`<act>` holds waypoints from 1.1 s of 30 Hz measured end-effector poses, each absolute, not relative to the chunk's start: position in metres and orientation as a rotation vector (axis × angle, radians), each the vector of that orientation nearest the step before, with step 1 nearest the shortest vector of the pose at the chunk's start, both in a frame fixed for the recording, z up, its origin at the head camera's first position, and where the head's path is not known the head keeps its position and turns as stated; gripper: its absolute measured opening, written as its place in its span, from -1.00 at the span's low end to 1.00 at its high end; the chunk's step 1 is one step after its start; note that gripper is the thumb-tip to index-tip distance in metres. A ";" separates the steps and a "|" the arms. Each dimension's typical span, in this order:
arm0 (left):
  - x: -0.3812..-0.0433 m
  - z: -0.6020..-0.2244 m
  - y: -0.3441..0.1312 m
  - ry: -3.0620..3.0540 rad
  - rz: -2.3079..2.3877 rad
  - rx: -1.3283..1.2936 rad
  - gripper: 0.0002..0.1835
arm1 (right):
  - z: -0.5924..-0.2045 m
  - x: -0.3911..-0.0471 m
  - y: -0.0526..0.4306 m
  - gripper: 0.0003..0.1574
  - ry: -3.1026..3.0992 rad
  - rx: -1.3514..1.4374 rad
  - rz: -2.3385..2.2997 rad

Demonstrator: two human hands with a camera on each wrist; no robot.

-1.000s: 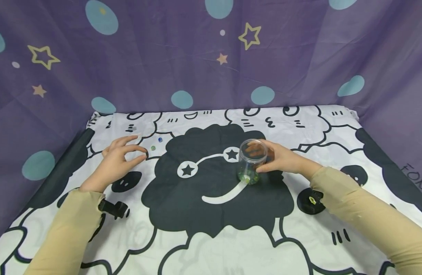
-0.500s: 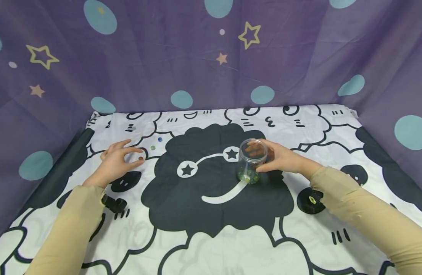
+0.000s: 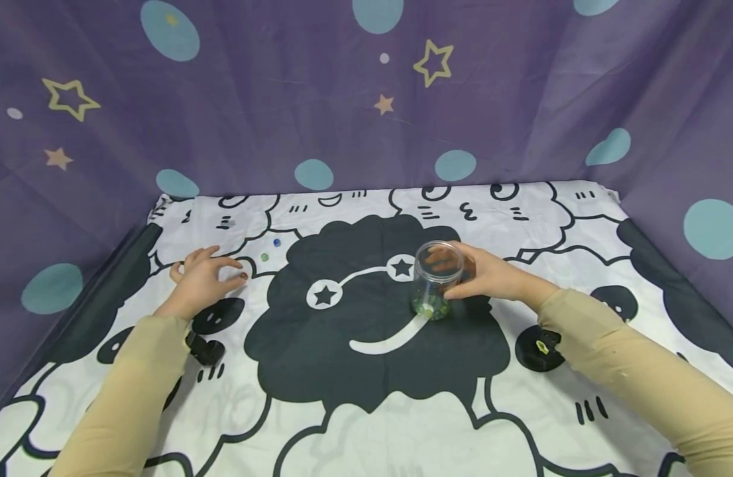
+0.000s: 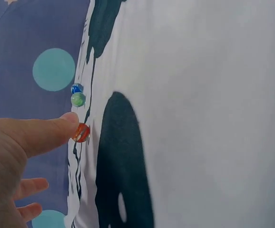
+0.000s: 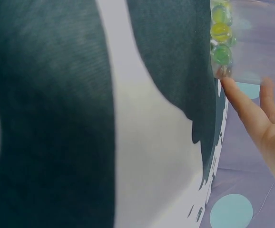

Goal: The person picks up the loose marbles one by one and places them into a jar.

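Note:
My left hand (image 3: 202,283) reaches low over the left part of the cloth, thumb and forefinger extended about an orange marble (image 4: 81,133). In the left wrist view a fingertip appears to touch that marble; no firm pinch shows. A green marble (image 3: 264,257) and a blue marble (image 3: 277,242) lie farther back, beyond these fingers. Right of centre, my right hand (image 3: 488,273) holds a clear, lidless jar (image 3: 429,286) upright from its right side, thumb in front and fingers behind. Green and yellow marbles (image 5: 220,33) cover its bottom.
A white cloth (image 3: 402,437) with black cartoon figures covers the table. Behind it hangs a purple curtain (image 3: 253,132) with stars and blue dots. A black wrist device (image 3: 207,351) sits beside the left sleeve.
The left hand has drawn back and down slightly, and the orange marble, hidden at first, shows between thumb and forefinger. The right hand and jar have stayed still.

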State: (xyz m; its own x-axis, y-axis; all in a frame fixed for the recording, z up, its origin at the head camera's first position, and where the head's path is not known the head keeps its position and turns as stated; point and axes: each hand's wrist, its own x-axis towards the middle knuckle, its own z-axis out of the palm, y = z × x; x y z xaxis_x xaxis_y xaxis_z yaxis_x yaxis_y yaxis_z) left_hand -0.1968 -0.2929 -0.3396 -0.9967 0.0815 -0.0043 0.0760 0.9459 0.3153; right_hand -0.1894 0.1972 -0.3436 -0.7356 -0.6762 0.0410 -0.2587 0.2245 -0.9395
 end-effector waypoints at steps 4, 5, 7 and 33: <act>-0.199 -0.342 -0.294 3.078 0.497 0.114 -0.65 | -0.343 -0.189 0.197 -0.03 2.127 -0.861 -1.518; -0.200 -0.343 -0.295 3.072 0.496 0.108 -0.65 | -0.343 -0.189 0.197 -0.03 2.130 -0.861 -1.518; -0.201 -0.344 -0.296 3.060 0.498 0.094 -0.66 | -0.343 -0.189 0.197 -0.02 2.130 -0.863 -1.521; -0.209 -0.348 -0.297 3.015 0.498 0.111 -0.83 | -0.347 -0.192 0.197 -0.04 2.147 -0.897 -1.521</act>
